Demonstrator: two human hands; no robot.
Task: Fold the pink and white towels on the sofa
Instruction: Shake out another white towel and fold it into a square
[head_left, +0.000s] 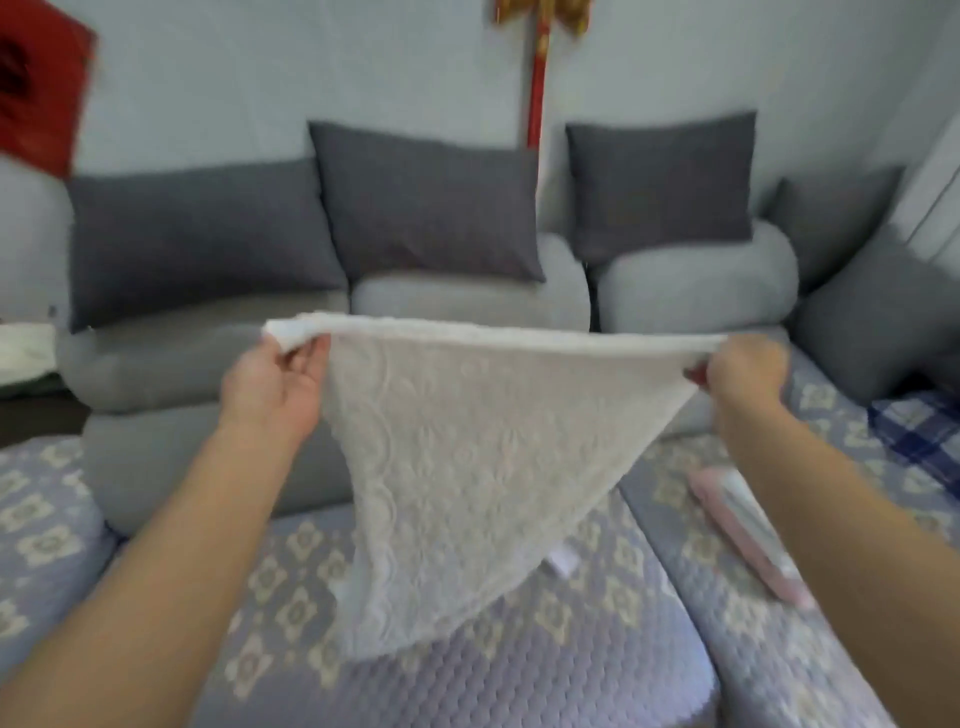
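The white towel (457, 457) hangs in the air in front of the sofa (467, 296), above the seat cover (519, 665). Its top edge is stretched almost straight and level between the two hands. The left hand (272, 384) grips the left corner, with the thumb and fingers curled over a small bunch of cloth. The right hand (743, 366) pinches the right corner, with the fingers closed on the edge. The two hands are well apart, and both forearms reach forward from the bottom corners of the view.

Below the top edge the towel narrows to a loose point. The right side edge runs on a slant down to the left, and the left side edge drops more steeply. The lower tip seems to hang just above the patterned seat cover; whether it touches, I cannot tell because the picture is blurred.

The pink towel (748, 535) lies flat on the seat cover to the right, partly behind the right forearm, and it looks folded into a narrow strip. It is near the white towel's right edge but apart from it.

Under and in front of the hanging towel the seat cover is bare. Dark grey cushions (431, 208) lean on the backrest behind, well away from the hands. A blue checked cloth (919, 431) lies at the far right.
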